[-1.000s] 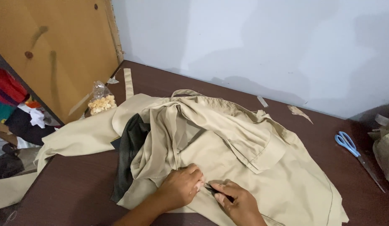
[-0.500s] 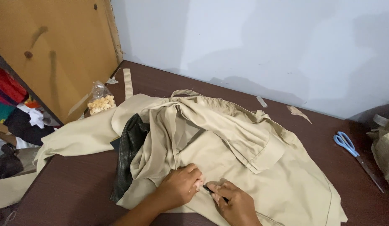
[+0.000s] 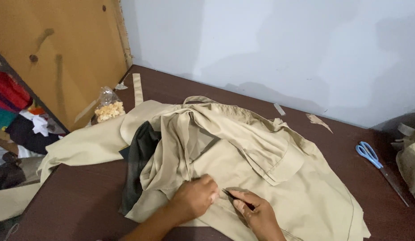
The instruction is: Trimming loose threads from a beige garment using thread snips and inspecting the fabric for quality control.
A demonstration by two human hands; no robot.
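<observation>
We see the beige garment (image 3: 243, 165) spread across the middle of the dark brown table (image 3: 82, 201), a dark lining (image 3: 138, 165) showing at its left fold. At the lower centre the left hand (image 3: 196, 196) presses down on the cloth with its fingers curled together, while just right of it the right hand (image 3: 256, 214) pinches a thin dark tool (image 3: 236, 198) — tip on the fabric. Blue-handled scissors (image 3: 368, 154) lie at the right edge; a clear bag of pale bits (image 3: 108, 107) sits upper left.

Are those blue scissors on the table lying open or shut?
Shut, as far as the view shows. The blue scissors lie flat on the brown table, handle loops side by side, the blades forming one thin line.
</observation>
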